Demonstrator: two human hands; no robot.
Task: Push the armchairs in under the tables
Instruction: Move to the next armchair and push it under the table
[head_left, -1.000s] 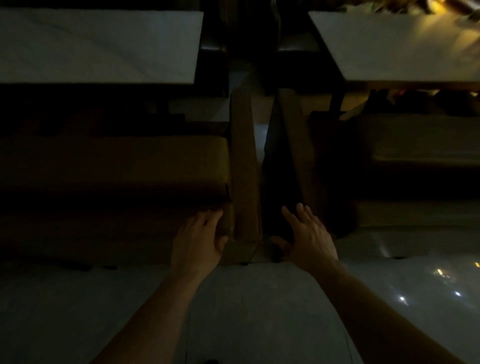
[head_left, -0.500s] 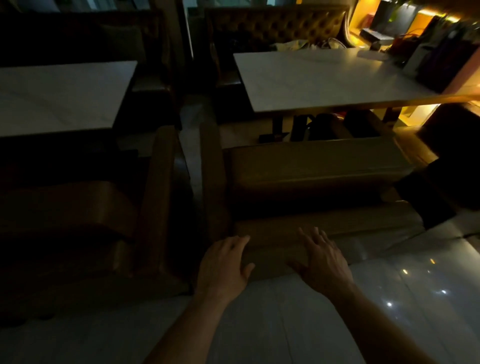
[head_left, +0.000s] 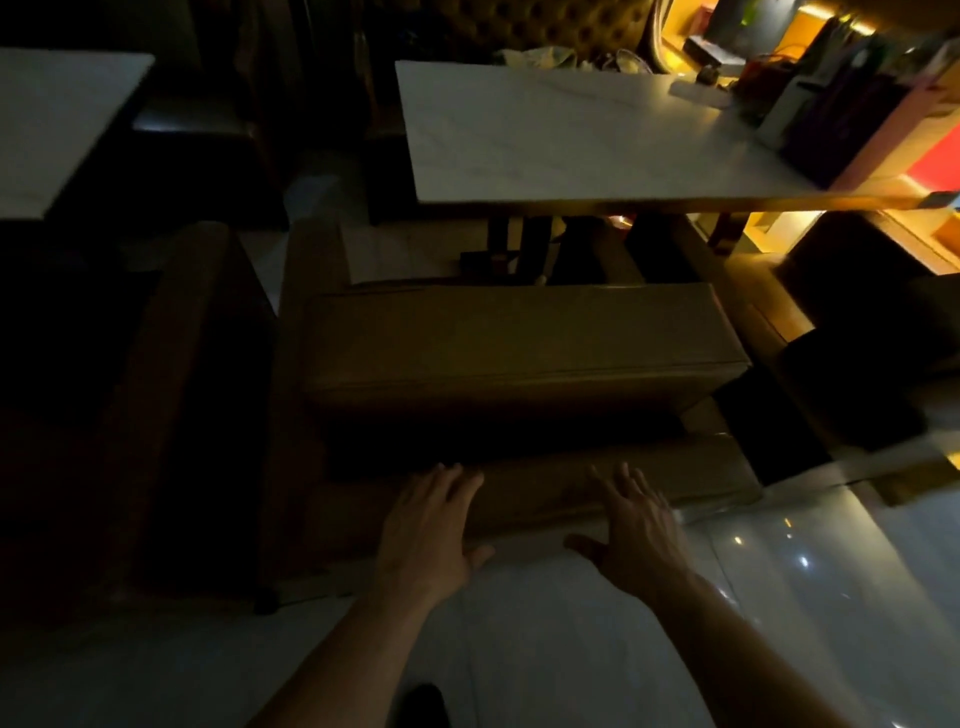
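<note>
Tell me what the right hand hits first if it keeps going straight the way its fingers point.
Most likely the armchair's backrest: the right hand lies flat at its top edge, fingers aimed forward towards the seat cushion and white table. Dim light leaves contact unclear.

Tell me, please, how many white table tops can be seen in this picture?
2. One table top is ahead, beyond the armchair; the other table top is cut by the left edge. The dark room may hide more.
</note>
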